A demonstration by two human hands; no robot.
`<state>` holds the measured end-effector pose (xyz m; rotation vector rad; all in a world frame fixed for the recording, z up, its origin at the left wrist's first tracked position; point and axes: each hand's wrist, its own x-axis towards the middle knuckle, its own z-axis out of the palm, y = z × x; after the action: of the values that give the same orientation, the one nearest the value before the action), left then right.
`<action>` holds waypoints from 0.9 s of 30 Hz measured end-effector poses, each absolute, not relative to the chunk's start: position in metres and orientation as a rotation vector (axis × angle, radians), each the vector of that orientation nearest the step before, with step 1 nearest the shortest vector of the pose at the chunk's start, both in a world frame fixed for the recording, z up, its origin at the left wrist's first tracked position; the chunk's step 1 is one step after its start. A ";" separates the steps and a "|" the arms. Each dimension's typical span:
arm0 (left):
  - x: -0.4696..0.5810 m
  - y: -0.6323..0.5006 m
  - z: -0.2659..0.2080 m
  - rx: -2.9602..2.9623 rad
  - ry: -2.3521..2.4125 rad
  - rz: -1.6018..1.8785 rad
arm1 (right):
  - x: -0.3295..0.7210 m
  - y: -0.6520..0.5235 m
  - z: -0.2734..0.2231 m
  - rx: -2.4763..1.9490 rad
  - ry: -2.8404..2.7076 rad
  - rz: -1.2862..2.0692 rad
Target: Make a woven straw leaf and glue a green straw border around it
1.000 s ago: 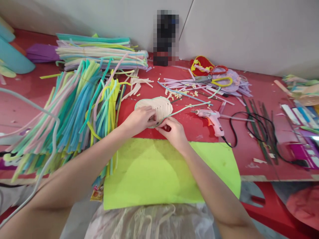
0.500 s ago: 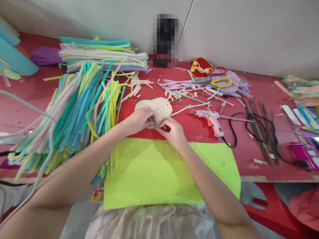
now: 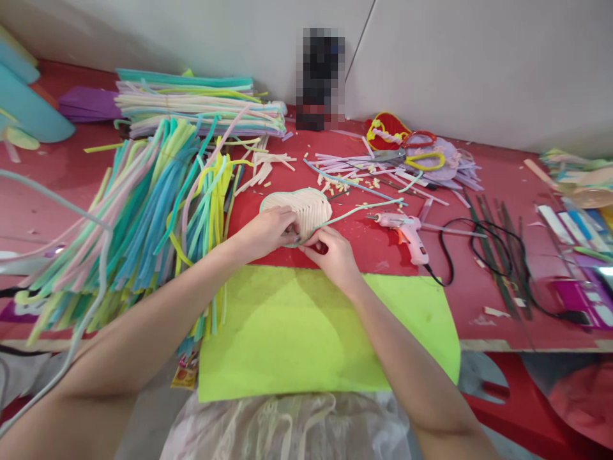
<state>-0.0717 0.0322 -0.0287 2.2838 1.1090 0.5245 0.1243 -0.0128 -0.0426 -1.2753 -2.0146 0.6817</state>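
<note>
A cream heart-like piece made of pipe cleaners (image 3: 306, 203), edged in pale green, lies on the red table in front of me. My left hand (image 3: 275, 229) rests on its lower left, fingers curled and pressed at the near edge. At the lower tip, my right hand (image 3: 332, 250) pinches the pale green pipe cleaner (image 3: 364, 207), whose loose end runs off to the right along the table. The fingertips of both hands nearly meet. A pink hot glue gun (image 3: 405, 233) lies to the right, its nozzle pointing toward the piece.
Bundles of coloured pipe cleaners (image 3: 158, 211) fill the left side. Yellow-handled scissors (image 3: 424, 160) and lilac offcuts (image 3: 335, 160) lie behind. A lime green sheet (image 3: 325, 332) covers the near table edge. The glue gun's black cord (image 3: 450, 255) loops right past dark thin sticks (image 3: 498, 255).
Both hands keep the same hold on the piece. The view has shifted very slightly; nothing else has visibly moved.
</note>
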 end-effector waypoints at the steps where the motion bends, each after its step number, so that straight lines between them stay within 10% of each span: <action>1: -0.072 0.032 -0.028 2.284 1.110 0.528 | 0.124 -0.013 -0.042 -1.276 -2.016 0.683; 27: -0.064 0.025 -0.020 2.349 1.242 0.453 | 0.124 -0.014 -0.042 -1.287 -2.001 0.690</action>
<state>-0.0644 0.0253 -0.0203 2.3488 1.2422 0.4532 0.1239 -0.0135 -0.0421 -1.2873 -2.0010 0.6898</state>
